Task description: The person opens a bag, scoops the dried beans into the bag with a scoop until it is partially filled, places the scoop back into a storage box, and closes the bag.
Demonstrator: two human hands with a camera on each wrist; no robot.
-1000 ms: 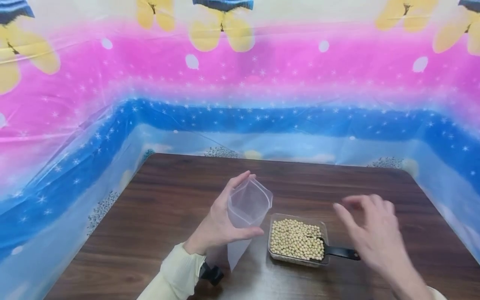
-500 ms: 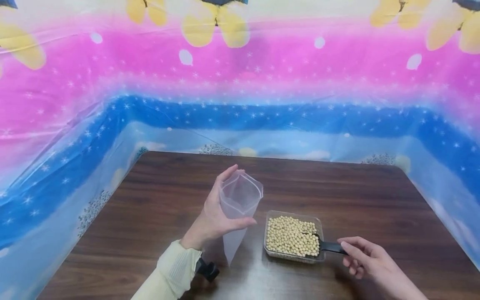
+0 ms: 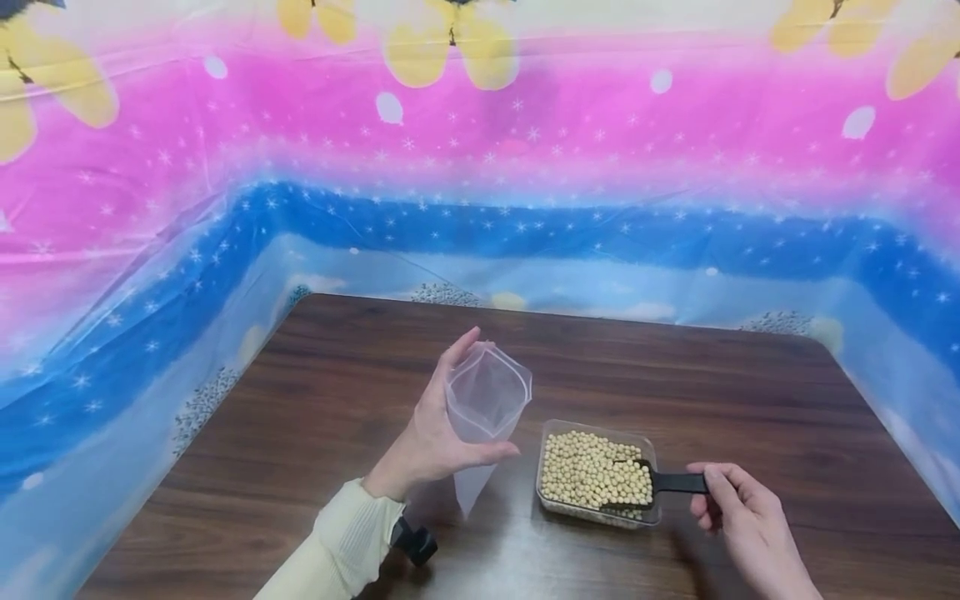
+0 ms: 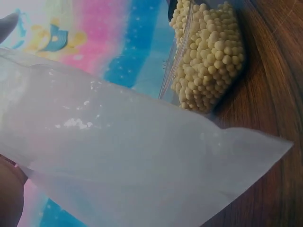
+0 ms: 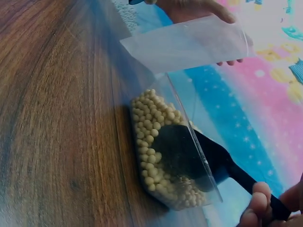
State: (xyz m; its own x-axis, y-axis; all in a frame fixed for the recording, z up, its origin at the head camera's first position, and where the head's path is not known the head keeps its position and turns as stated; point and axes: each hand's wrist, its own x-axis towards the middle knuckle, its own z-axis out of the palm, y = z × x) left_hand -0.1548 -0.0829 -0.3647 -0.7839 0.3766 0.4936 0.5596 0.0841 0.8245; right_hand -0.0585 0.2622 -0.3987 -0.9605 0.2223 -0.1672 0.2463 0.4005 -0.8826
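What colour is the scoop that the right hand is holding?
The scoop is black, shown best in the right wrist view.

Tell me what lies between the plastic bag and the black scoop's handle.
In the head view: a strip of tabletop, then the clear tub of beans; the right wrist view shows the scoop's head among them.

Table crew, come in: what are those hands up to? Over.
Left hand holds bag open; bag looks empty. Right hand grips scoop, its blade among beans in tub. Nothing seen blocking the bag's mouth.
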